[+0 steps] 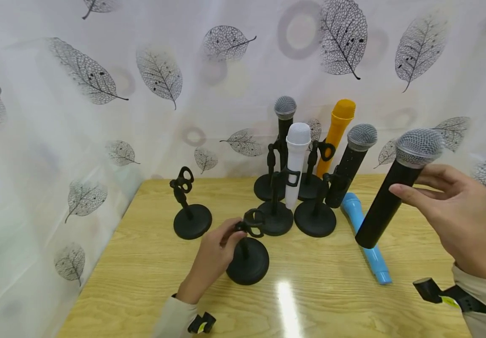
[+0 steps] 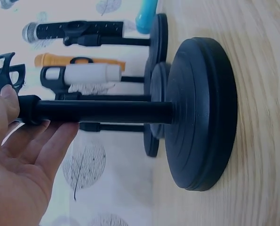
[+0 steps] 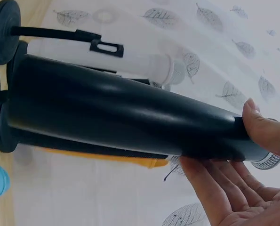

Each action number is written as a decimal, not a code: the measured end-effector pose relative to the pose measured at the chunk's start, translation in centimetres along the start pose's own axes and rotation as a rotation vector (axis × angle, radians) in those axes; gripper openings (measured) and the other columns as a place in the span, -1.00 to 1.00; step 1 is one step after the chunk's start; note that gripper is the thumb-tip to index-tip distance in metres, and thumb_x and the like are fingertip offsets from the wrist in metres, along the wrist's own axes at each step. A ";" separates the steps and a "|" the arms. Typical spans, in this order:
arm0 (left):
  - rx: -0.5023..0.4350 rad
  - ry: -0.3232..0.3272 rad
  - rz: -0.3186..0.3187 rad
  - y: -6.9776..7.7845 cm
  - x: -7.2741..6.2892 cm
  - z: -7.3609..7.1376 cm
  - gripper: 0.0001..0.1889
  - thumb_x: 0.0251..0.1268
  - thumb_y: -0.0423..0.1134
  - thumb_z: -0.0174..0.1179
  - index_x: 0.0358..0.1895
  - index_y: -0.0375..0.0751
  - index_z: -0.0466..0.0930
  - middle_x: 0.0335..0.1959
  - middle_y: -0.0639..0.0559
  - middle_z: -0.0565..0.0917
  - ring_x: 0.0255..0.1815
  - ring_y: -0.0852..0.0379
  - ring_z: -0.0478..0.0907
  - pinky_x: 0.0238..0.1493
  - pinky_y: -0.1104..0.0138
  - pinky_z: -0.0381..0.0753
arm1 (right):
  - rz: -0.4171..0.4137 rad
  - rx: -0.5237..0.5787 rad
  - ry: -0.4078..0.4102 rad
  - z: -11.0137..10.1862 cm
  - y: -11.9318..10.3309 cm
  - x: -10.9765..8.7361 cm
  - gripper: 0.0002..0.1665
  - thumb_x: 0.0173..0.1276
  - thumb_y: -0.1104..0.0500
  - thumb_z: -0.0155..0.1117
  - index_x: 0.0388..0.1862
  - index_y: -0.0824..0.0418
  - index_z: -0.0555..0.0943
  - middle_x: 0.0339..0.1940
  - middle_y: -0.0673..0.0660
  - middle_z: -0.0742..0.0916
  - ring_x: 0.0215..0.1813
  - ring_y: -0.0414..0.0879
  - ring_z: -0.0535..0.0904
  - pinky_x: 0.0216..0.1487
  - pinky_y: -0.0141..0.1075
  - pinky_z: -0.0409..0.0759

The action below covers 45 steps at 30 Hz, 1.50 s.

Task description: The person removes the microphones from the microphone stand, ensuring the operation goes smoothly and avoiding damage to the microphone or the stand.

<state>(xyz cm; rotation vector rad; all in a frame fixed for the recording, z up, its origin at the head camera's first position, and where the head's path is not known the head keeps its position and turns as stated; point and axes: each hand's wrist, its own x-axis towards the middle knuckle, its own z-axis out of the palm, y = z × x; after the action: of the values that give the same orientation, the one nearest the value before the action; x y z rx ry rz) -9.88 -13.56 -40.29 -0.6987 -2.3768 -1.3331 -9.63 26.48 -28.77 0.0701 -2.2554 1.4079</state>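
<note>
My left hand point(image 1: 215, 256) pinches the top of a black microphone stand point(image 1: 248, 267), just below its ring clip point(image 1: 254, 222). The round base of that stand is down at the table in the left wrist view. On the right, my right hand point(image 1: 464, 218) grips a black microphone point(image 1: 384, 199) with a silver mesh head, thumb on one side and fingers on the other. The microphone tilts, head up and to the right, and its lower end overlaps a blue microphone point(image 1: 371, 253) lying on the table. In the right wrist view its black body point(image 3: 130, 113) spans the picture.
Behind, several stands hold microphones: a white one point(image 1: 294, 164), an orange one point(image 1: 337, 136), a black one point(image 1: 350, 164) and another black one point(image 1: 285, 115). A bare stand point(image 1: 192, 220) is at the left. A leaf-print curtain point(image 1: 234, 94) hangs behind the wooden table point(image 1: 141, 281).
</note>
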 end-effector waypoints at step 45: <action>0.029 0.136 -0.149 -3.1 -3.8 -8.7 -0.71 0.48 -0.49 0.13 0.18 -0.27 0.61 -0.10 -0.13 0.76 -0.07 0.24 0.71 -0.13 0.42 0.66 | 0.320 -0.134 -0.305 -1.4 9.6 2.7 -0.15 0.43 -0.09 0.36 0.36 0.56 0.40 -0.21 -0.44 0.57 -0.30 -0.36 0.71 -0.30 -0.55 0.59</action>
<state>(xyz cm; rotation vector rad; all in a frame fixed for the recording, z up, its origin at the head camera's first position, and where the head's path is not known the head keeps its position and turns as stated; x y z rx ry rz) -8.13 -23.42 -39.95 -0.4153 -2.3719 -1.3558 -14.28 32.74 -35.19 -0.1353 -2.7042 1.4806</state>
